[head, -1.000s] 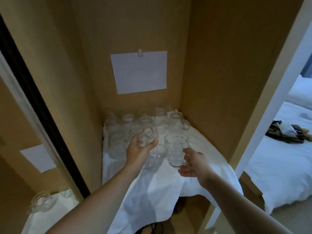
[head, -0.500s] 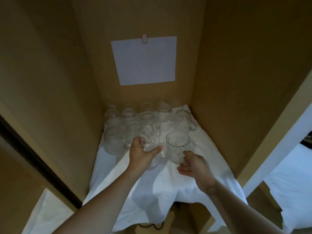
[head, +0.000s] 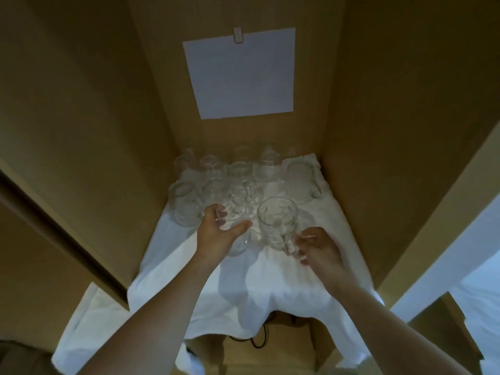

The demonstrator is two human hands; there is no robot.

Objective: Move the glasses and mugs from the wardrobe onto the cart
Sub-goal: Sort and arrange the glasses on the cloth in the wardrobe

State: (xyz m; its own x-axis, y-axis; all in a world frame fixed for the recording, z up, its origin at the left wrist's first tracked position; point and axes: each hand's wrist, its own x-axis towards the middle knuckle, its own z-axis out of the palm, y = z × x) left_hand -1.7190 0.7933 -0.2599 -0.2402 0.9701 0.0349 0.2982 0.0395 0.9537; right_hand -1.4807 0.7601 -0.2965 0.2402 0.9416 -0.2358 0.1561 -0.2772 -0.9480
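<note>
So both hands are inside the wardrobe [head: 378,109] going for the two front pieces on the white cloth [head: 284,288]. The left hand [head: 216,234] is wrapped around a clear glass [head: 234,228], thumb across the near side and fingers curled over the far side, so that one looks properly gripped. The right hand [head: 320,249] is at the handle of the dimpled mug [head: 277,226], fingertips pinching it, but honestly I can't tell if the fingers are through the loop or just touching the outside. If it were me, I'd get a finger fully through that handle before lifting, since a glass mug probably swings if you only nip it. Then lift both straight up, not back, because the rest of the glassware [head: 238,174] is packed tight just behind and beside them and would clink or tip. The cloth is wrinkled and hangs over the shelf edge, so dragging could pull everything. No cart in view, so it's a turn-and-carry after this.
</note>
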